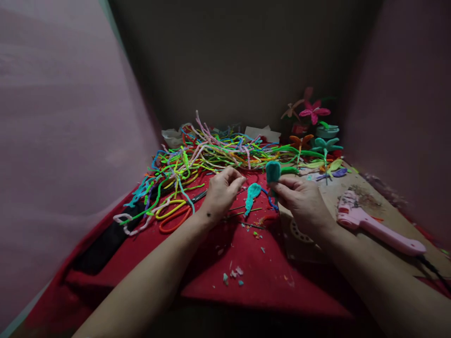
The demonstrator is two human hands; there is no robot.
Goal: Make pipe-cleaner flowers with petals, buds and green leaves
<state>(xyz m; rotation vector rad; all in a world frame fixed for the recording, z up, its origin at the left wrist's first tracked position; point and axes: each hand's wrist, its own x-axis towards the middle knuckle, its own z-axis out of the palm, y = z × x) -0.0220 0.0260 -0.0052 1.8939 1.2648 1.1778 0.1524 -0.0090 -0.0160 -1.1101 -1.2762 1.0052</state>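
My right hand (306, 204) pinches a teal pipe-cleaner petal (273, 171) by its lower end and holds it upright above the table. To the left, my left hand (222, 191) is raised over the red cloth with thumb and fingertips pressed together; whatever they may hold is too small to make out. Between the hands, a second teal petal (252, 193) with a twisted stem lies on the cloth. Close to it are a blue pipe-cleaner loop (272, 202) and thin sticks (243, 215).
Behind my hands spreads a tangled heap of coloured pipe cleaners (218, 152). A pink glue gun (384, 230) rests on a tan board (398, 213) at right. Pipe-cleaner flowers (314, 111) stand at the back right. Yellow and red loops (175, 227) lie left, scraps (232, 276) in front.
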